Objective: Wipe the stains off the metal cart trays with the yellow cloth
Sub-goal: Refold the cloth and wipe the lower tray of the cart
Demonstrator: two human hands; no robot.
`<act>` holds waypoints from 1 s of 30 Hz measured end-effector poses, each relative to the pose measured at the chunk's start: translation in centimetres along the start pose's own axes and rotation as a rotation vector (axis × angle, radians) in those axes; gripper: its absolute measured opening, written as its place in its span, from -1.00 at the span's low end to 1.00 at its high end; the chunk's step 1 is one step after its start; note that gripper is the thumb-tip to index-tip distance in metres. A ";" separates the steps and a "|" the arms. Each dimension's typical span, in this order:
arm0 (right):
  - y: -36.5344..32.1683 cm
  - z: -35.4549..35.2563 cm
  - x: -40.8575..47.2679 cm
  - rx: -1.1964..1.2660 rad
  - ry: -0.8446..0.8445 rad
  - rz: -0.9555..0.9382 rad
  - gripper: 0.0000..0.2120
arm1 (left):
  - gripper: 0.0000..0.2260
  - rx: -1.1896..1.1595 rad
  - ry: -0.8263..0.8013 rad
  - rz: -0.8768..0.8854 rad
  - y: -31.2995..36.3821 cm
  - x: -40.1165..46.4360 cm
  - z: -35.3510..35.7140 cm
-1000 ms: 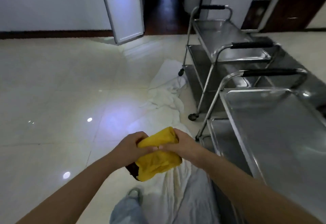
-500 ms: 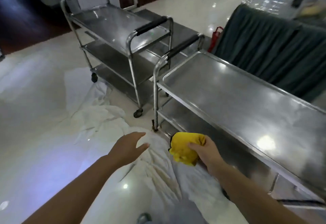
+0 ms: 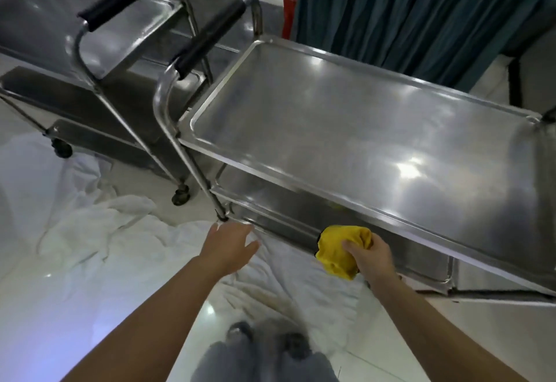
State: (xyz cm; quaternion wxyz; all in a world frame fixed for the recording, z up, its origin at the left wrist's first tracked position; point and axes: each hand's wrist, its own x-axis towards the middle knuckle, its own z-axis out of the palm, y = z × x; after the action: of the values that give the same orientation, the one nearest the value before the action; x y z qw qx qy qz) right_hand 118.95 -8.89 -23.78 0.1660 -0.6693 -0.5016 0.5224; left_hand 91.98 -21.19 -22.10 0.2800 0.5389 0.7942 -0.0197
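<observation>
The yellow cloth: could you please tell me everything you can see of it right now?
The yellow cloth is a soft fabric rag, bunched into a crumpled ball with folds showing. The right hand grips it from the right side, fingers curled round it. It is held in front of the nearer metal cart's lower tray, below the top tray's front rim; whether it touches the metal cannot be told. The left hand is apart from it.

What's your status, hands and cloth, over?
Right hand grips yellow cloth at lower tray. Left hand open, empty. Nothing blocking the tray.
</observation>
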 end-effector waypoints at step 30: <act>15.0 10.7 27.1 -0.765 0.459 -0.651 -0.48 | -0.57 0.042 0.603 0.260 -7.1 34.3 17.8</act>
State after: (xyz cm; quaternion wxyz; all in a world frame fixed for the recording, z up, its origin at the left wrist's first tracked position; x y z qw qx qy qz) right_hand 115.77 4.19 -53.70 0.1690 -0.5888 -0.7878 0.0651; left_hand 84.34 -1.14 -55.03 0.0213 0.6231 0.7652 0.1604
